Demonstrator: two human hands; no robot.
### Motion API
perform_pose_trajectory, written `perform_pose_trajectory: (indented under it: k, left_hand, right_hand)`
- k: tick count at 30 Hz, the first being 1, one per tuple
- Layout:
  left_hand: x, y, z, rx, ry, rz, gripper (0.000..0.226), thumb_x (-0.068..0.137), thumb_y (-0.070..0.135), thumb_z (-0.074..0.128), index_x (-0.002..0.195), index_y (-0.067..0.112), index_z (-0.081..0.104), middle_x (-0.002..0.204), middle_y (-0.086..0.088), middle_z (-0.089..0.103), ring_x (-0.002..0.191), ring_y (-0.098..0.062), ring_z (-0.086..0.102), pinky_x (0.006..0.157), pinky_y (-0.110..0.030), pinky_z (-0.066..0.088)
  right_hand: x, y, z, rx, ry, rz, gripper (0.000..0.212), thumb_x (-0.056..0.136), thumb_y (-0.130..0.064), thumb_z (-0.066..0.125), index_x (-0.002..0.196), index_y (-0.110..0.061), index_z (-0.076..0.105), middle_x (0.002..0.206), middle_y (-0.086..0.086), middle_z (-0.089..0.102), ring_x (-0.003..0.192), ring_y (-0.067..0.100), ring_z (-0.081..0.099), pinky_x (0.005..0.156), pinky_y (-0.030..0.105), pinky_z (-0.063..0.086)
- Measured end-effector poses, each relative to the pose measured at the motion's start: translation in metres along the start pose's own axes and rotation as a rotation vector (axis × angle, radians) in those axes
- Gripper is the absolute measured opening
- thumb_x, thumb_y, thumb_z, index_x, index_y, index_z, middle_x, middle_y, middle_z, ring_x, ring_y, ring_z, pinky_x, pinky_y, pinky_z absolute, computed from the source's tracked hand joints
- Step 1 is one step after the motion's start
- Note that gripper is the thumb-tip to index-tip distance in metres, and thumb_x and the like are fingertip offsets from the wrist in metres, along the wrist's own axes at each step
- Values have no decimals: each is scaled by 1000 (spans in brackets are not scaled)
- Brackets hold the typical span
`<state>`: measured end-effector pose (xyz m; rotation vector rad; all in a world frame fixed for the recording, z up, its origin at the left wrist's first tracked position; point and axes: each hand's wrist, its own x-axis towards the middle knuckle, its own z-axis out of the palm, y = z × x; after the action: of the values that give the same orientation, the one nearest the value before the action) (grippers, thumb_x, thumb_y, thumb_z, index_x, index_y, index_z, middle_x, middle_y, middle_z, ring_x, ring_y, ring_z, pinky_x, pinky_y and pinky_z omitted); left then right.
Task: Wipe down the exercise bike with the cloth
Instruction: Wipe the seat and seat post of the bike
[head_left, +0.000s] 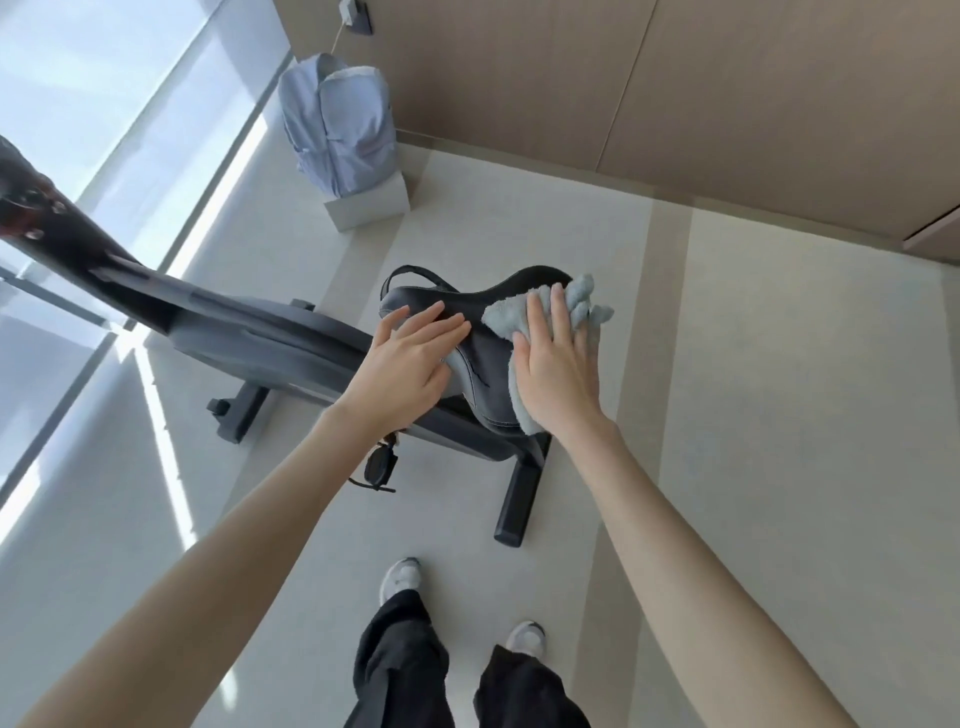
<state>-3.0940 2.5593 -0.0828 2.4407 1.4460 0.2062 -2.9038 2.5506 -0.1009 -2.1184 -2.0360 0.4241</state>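
The exercise bike is dark grey and stands on the floor below me, its frame running up to the left. Its black saddle sits in the middle of the view. My right hand lies flat on a light blue cloth, pressing it against the right side of the saddle; cloth bunches out past my fingertips and hangs below my palm. My left hand rests flat on the left side of the saddle, fingers together, and a corner of cloth shows just under its edge.
A pale blue backpack sits on a small white block by the wood-panelled wall. Windows run along the left. The bike's rear foot and a pedal lie just ahead of my shoes.
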Motion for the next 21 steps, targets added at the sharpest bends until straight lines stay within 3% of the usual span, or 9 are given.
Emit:
perform_pose_trajectory:
  k: [3,5,10,14,21]
  left_hand:
    - [-2,-14,-4,60,-9,100,54,89,21,29,140,11,46,147,-2,43,142,-20,28,118,-43,13]
    - [-6,-30,-7,79,29,133,51,91,20,31,137,6,49,144,-7,47,138,-23,36,116,-42,18]
    - [-11,-78,-18,83,44,238,48,91,17,33,131,0,53,138,-11,52,128,-28,48,111,-44,25]
    - [-3,-96,-16,105,54,400,45,88,12,38,128,-1,56,135,-13,55,127,-29,48,109,-47,29]
    - [1,-114,-13,9,37,459,51,84,5,43,134,3,51,141,-10,49,133,-28,42,113,-44,22]
  right_hand:
    - [34,-4,-5,-44,-51,54,52,102,-37,23,149,-19,13,159,7,1,143,34,6,115,52,0]
    - [52,-6,-8,-74,-58,80,50,102,-38,20,149,-21,16,159,6,2,144,32,6,116,51,-3]
    - [39,-22,4,-114,62,127,48,101,-39,26,145,-22,28,157,3,17,140,32,21,114,50,4]
    - [-23,-46,28,-213,224,42,48,99,-34,35,141,-14,39,149,8,36,133,31,39,111,51,24]
    - [-76,-49,40,-441,238,-28,50,99,-33,37,145,-11,33,151,14,30,131,37,40,108,53,28]
